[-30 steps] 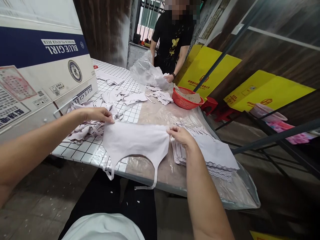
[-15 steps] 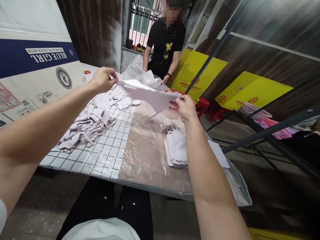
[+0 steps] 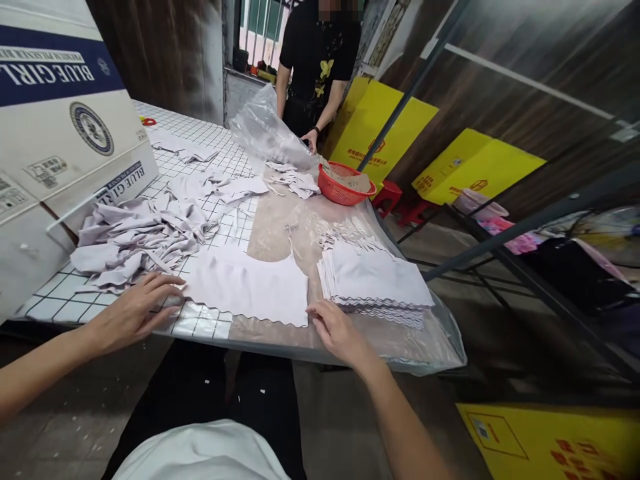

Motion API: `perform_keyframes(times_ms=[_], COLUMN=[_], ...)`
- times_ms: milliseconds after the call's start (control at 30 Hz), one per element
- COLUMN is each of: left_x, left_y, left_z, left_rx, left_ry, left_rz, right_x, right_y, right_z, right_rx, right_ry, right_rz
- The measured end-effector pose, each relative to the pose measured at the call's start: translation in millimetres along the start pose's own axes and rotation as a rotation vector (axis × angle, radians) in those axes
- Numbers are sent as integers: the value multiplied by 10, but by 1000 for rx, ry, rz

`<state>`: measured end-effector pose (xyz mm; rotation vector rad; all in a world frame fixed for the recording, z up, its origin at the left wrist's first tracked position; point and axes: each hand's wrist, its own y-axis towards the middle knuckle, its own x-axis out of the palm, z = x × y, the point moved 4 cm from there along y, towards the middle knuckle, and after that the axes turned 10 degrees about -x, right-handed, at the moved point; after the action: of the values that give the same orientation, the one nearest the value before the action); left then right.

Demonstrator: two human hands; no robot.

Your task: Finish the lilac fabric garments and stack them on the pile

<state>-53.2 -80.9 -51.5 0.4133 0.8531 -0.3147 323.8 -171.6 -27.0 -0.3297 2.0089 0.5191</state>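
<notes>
A pale lilac fabric piece (image 3: pixel 250 287) with a wavy front edge and a curved cut-out at the back lies flat on the table before me. My left hand (image 3: pixel 143 310) is open at its left end, fingers stretched and the fingertips at the fabric's edge. At the right end, my right hand (image 3: pixel 337 330) touches the edge near the front corner, its thumb and fingers apart. Just beyond that hand lies a stack of similar fabric pieces (image 3: pixel 375 273). A loose heap of lilac fabric (image 3: pixel 140 233) sits to the left.
A large beer carton (image 3: pixel 55 127) stands at the left. Farther back are a red basket (image 3: pixel 345 193), a clear plastic bag (image 3: pixel 265 127) and a co-worker in black (image 3: pixel 320 60). A metal bar (image 3: pixel 500 240) slants past the table's right side.
The fabric piece was held up stretched between both hands; now it lies flat on the table. Both hands have come down and nearer, and their grip has loosened.
</notes>
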Motion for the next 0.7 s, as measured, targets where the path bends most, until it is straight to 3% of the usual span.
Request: perform_keyframes(times_ms=[133,233,333,533,600,700], left_x=[-3,20,65,174,167,145], left_y=[71,306,628,1076,1093,1020], left_z=[-29,-14,23,45,-20,-63], left_rx=[-214,-428,-538,-484,-498,-419], left_ry=[36,141,277,374,385,402], left_rz=[88,53,3,-34,-36,84], right_x=[89,162,222,414,441,482], right_y=[-70,-59,42,339,383,407], right_z=[-74,24,160,346,412,419], right_rx=[-81,-73,-28,154,274,337], right_ry=[-19,-40,-126,-250,-254,-263], right_rz=[-24,54,153,19,-2,10])
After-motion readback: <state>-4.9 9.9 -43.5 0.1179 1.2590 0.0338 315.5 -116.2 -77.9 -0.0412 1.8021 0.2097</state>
